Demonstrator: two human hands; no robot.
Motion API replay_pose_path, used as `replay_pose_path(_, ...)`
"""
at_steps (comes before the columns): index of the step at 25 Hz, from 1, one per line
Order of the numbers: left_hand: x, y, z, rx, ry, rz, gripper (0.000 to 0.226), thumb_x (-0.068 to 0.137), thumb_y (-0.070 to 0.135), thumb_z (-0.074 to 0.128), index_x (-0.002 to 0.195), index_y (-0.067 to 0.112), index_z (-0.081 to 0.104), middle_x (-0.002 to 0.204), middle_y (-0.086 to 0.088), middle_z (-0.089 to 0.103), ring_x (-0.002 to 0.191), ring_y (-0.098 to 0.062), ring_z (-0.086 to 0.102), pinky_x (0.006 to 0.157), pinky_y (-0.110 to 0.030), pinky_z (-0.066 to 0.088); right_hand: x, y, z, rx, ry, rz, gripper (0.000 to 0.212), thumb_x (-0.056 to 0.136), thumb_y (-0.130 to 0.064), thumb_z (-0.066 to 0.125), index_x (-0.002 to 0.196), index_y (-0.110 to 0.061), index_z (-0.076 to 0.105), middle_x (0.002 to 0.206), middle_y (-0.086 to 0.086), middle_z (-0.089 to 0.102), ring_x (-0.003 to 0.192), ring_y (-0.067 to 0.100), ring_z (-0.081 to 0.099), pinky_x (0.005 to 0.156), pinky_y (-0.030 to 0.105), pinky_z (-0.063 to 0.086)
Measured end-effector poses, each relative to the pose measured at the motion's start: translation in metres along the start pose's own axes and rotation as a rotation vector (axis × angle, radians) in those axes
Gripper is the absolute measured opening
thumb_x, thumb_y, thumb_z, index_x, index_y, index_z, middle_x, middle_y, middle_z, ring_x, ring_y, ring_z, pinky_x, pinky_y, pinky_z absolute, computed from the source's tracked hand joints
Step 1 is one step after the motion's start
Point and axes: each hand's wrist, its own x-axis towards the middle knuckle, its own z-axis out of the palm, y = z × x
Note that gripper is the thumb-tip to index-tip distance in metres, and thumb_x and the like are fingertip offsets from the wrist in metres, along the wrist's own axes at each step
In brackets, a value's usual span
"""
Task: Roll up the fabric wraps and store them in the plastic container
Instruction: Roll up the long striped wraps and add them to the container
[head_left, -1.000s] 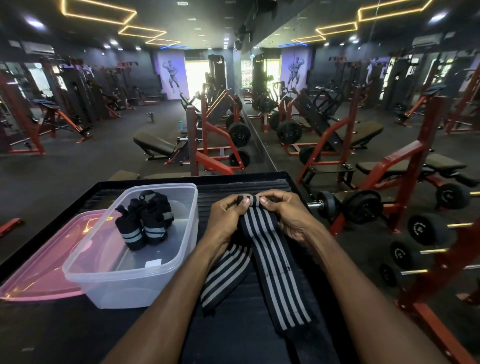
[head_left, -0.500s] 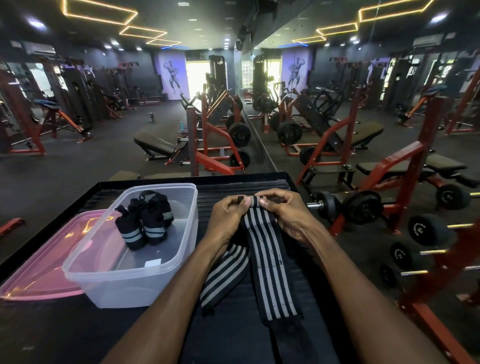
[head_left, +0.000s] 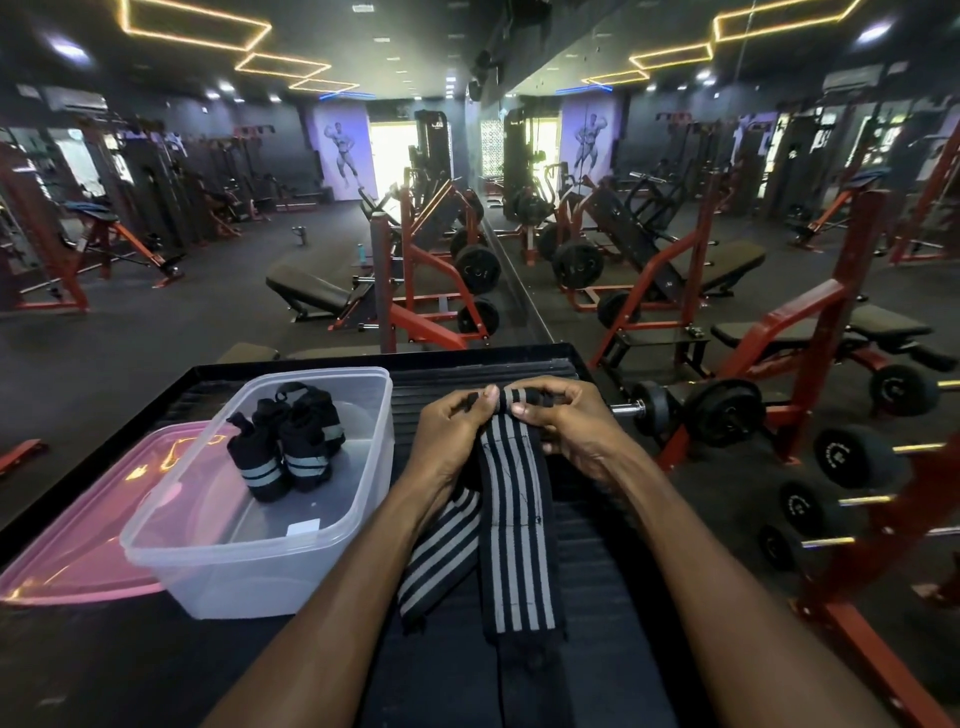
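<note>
Left hand (head_left: 451, 435): my fingers are curled round the left end of the roll I am starting, thumb on top, pinching the cloth.
Right hand (head_left: 563, 422): the same on the right end, thumb pressed to the near face of the roll, fingers wrapped behind it.
Striped wrap (head_left: 511, 525): black with grey stripes; its far end is turned over into a small tight roll between my two hands, and the loose length runs toward me and lies flat on the black tray surface (head_left: 597, 571). A second striped length (head_left: 441, 551) slants off to the left under my left wrist; I cannot tell whether it is the same piece folded back or another wrap.
Handling: I judge it light, soft and somewhat elastic, with no stiffness of its own — it will spring open if the pinch slackens. It is neither fragile nor slippery.
Where to hold: at both ends of the roll, thumbs on the newest turn, so the edges stay level; the tail needs only mild tension.
Plastic container (head_left: 363, 467): clear, open, on the tray to the left of my hands, near them but apart.
Rolled wraps (head_left: 285, 452): black bundles with a grey band, standing together at the far end inside the container — room is left at the near end.
Pink lid (head_left: 88, 530): flat on the tray, left of the container and partly under it.
Beyond: dumbbells (head_left: 722, 410) to the right, benches (head_left: 311, 291) farther off.
</note>
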Motion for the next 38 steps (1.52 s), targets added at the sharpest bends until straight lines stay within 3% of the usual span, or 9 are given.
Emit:
replay_pose_path(4, -0.002, 0.000, 0.000, 0.056, 0.043, 0.044, 0.012, 0.091, 0.010, 0.067, 0.096, 0.016, 0.076, 0.094, -0.003, 0.078, 0.091, -0.019, 0.073, 0.085, -0.033, 0.057, 0.000, 0.003, 0.003, 0.021, -0.014, 0.006, 0.019, 0.092, -0.012, 0.067, 0.107, -0.002, 0.071, 0.068, -0.003, 0.069, 0.050, 0.006, 0.058, 0.045, 0.023, 0.039)
replay_pose_path(7, 0.000, 0.000, 0.000, 0.064, 0.036, 0.024, 0.020, 0.090, 0.005, 0.067, 0.105, 0.017, 0.073, 0.101, -0.004, 0.076, 0.098, -0.019, 0.072, 0.093, -0.038, 0.056, 0.002, 0.004, 0.003, -0.007, 0.024, -0.038, 0.013, 0.092, -0.009, 0.066, 0.102, -0.005, 0.073, 0.079, 0.002, 0.073, 0.066, 0.014, 0.065, 0.052, 0.028, 0.045)
replay_pose_path(10, -0.002, 0.000, 0.002, 0.071, 0.001, -0.028, 0.018, 0.092, 0.022, 0.067, 0.108, 0.014, 0.071, 0.101, -0.007, 0.076, 0.098, -0.022, 0.073, 0.096, -0.044, 0.055, 0.003, 0.006, 0.002, -0.035, 0.058, -0.083, 0.016, 0.090, 0.000, 0.066, 0.101, -0.009, 0.074, 0.092, 0.006, 0.073, 0.081, 0.021, 0.068, 0.060, 0.033, 0.051)
replay_pose_path(17, -0.003, 0.001, -0.003, 0.124, 0.006, 0.019, 0.009, 0.093, 0.017, 0.067, 0.097, 0.021, 0.073, 0.097, -0.004, 0.077, 0.095, -0.023, 0.074, 0.093, -0.046, 0.056, 0.002, 0.009, 0.004, -0.045, -0.008, -0.073, 0.013, 0.091, -0.004, 0.066, 0.103, -0.006, 0.072, 0.087, 0.013, 0.068, 0.059, 0.020, 0.060, 0.044, 0.027, 0.045)
replay_pose_path(22, -0.002, 0.002, -0.003, 0.133, 0.047, 0.009, 0.010, 0.092, 0.033, 0.067, 0.086, 0.032, 0.075, 0.095, 0.000, 0.077, 0.096, -0.020, 0.072, 0.095, -0.042, 0.055, 0.003, 0.008, 0.001, -0.018, -0.002, -0.093, 0.021, 0.086, 0.006, 0.067, 0.104, -0.003, 0.072, 0.095, 0.014, 0.071, 0.083, 0.025, 0.071, 0.078, 0.049, 0.057)
replay_pose_path(26, 0.000, -0.002, -0.004, 0.128, 0.030, 0.025, 0.014, 0.093, 0.019, 0.066, 0.094, 0.030, 0.075, 0.098, -0.004, 0.077, 0.096, -0.022, 0.073, 0.093, -0.045, 0.057, 0.001, 0.007, 0.004, 0.025, -0.002, -0.024, 0.017, 0.091, -0.008, 0.068, 0.107, -0.005, 0.070, 0.073, 0.000, 0.066, 0.056, 0.006, 0.061, 0.054, 0.026, 0.052)
replay_pose_path(29, 0.000, -0.002, -0.002, 0.101, 0.038, -0.040, 0.013, 0.093, 0.025, 0.066, 0.105, 0.022, 0.070, 0.099, -0.008, 0.076, 0.093, -0.022, 0.073, 0.090, -0.044, 0.058, 0.006, 0.011, 0.000, -0.033, 0.026, -0.064, 0.013, 0.087, -0.006, 0.071, 0.099, -0.011, 0.074, 0.098, 0.018, 0.071, 0.084, 0.027, 0.067, 0.076, 0.044, 0.052)
replay_pose_path(33, 0.000, -0.001, -0.001, 0.073, 0.032, -0.065, 0.015, 0.096, 0.028, 0.063, 0.100, 0.017, 0.071, 0.096, -0.008, 0.076, 0.087, -0.019, 0.074, 0.082, -0.034, 0.059, 0.003, 0.007, 0.002, -0.026, 0.013, -0.075, 0.029, 0.084, 0.006, 0.070, 0.109, -0.009, 0.069, 0.096, 0.013, 0.069, 0.075, 0.017, 0.070, 0.057, 0.030, 0.056)
replay_pose_path(38, 0.001, -0.001, -0.001, 0.048, 0.027, -0.057, 0.012, 0.094, 0.014, 0.064, 0.101, 0.018, 0.072, 0.100, -0.011, 0.075, 0.094, -0.025, 0.073, 0.085, -0.038, 0.059, 0.007, 0.010, 0.001, -0.036, 0.033, -0.057, 0.021, 0.086, -0.002, 0.071, 0.106, -0.008, 0.071, 0.098, 0.014, 0.071, 0.084, 0.022, 0.070, 0.074, 0.045, 0.060)
